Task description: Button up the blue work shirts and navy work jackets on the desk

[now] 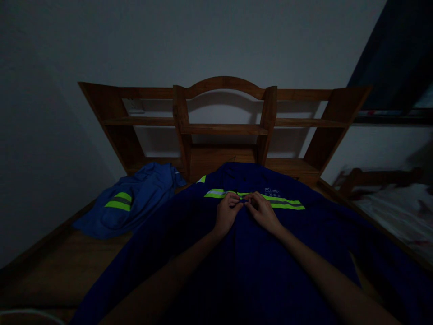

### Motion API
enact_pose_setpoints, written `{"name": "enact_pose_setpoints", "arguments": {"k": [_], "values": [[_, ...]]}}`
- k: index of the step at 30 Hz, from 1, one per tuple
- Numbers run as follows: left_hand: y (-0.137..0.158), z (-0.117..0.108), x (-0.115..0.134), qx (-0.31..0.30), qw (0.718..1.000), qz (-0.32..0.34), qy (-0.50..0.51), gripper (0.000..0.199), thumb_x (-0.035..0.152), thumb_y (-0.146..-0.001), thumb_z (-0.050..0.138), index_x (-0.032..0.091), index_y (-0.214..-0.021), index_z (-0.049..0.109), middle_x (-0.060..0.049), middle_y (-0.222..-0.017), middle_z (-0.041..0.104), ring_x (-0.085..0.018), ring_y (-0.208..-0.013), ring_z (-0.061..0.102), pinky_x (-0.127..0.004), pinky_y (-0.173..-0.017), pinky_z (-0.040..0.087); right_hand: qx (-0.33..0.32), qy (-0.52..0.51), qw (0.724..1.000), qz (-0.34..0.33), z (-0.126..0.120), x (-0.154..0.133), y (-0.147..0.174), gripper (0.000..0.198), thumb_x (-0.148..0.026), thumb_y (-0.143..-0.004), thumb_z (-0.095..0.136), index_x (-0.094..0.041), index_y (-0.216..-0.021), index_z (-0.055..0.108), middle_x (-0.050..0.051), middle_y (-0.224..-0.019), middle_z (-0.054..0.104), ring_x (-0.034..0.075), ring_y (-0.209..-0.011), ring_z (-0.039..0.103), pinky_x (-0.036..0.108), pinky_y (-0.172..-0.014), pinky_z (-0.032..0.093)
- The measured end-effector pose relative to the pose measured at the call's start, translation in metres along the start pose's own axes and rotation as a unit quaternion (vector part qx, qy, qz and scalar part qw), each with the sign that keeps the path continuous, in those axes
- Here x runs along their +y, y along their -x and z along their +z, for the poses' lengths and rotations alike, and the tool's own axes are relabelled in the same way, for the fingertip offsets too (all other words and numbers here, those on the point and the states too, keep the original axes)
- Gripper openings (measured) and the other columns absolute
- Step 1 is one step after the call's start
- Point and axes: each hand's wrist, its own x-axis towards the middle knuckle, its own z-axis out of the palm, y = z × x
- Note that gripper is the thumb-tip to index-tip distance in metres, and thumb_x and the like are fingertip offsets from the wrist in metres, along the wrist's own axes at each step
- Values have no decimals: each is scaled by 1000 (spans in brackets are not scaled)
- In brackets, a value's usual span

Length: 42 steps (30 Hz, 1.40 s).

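Observation:
A dark blue work jacket (297, 234) with yellow-green reflective stripes lies spread out on a wooden bed platform (61, 266), collar toward the headboard. My left hand (227, 213) and my right hand (262, 211) meet at the jacket's chest, just below the stripe. The fingertips of both hands pinch the front opening of the jacket, close together. What lies between the fingers is too small and dark to make out.
A second blue garment (135, 198) with a reflective stripe lies crumpled at the back left of the platform. A wooden headboard with shelves (223, 128) stands against the white wall. Another bed with pale bedding (399, 212) is at the right.

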Motion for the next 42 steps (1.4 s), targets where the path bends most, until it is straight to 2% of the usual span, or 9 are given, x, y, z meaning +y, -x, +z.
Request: {"name": "enact_pose_setpoints", "arguments": {"k": [8, 19, 24, 32, 36, 39, 40, 42], "values": [[-1, -1, -3, -36, 999, -23, -15, 20, 19, -75, 59, 18, -94, 65, -4, -81, 67, -15, -74, 64, -25, -70, 49, -1, 3, 1000, 2, -1, 0, -1, 9, -21, -85, 51, -19, -92, 55, 1, -84, 54, 13, -76, 52, 25, -70, 38], [-2, -1, -3, -24, 999, -38, 7, 16, 17, -74, 59, 17, -89, 65, -6, -89, 69, -16, -80, 66, -26, -74, 49, -3, 6, 1000, 2, -2, -3, -1, 7, -22, -85, 51, -19, -87, 57, 0, -81, 54, 13, -73, 52, 25, -68, 38], [-4, 1, -6, -13, 999, -49, 7, 12, 18, -73, 60, 16, -84, 63, -5, -81, 68, -16, -77, 65, -25, -70, 48, -1, 10, 1000, 4, -4, -5, -1, 6, -21, -84, 52, -19, -84, 57, 0, -78, 54, 13, -71, 51, 25, -66, 38], [-5, 0, -15, -27, 999, -15, -38, 7, 20, -74, 56, 18, -80, 55, 1, -72, 62, -12, -68, 61, -21, -62, 44, -4, 15, 1000, -7, -1, -4, 0, 6, -19, -82, 52, -19, -85, 57, 1, -80, 55, 13, -73, 52, 26, -68, 39], [-5, -1, -10, -26, 995, -3, -98, 10, 20, -81, 46, 18, -82, 56, 0, -72, 61, -12, -66, 59, -21, -61, 43, -9, 22, 1000, -17, 1, -4, 1, 10, -17, -82, 50, -20, -89, 57, 1, -85, 56, 13, -75, 54, 26, -70, 41], [-9, -16, 3, -3, 974, 47, -223, 18, 20, -84, 42, 19, -96, 56, -4, -84, 63, -15, -74, 61, -24, -67, 44, 33, 78, 996, 7, -20, 10, -5, 16, -22, -84, 48, -21, -98, 57, 3, -97, 57, 14, -80, 56, 27, -74, 43], [-11, -25, 7, 11, 954, 70, -291, 22, 22, -84, 44, 19, -104, 54, -7, -94, 63, -17, -82, 61, -27, -73, 44, 50, 115, 992, 30, -33, 20, -9, 19, -25, -84, 48, -21, -101, 56, 4, -101, 57, 15, -81, 57, 28, -75, 43], [-17, -53, 14, 39, 889, 95, -446, 38, 26, -82, 51, 19, -119, 49, -15, -120, 53, -25, -100, 57, -35, -84, 42, 57, 208, 971, 100, -68, 45, -15, 25, -28, -83, 50, -19, -107, 55, 7, -106, 56, 16, -82, 58, 29, -76, 43]]}}
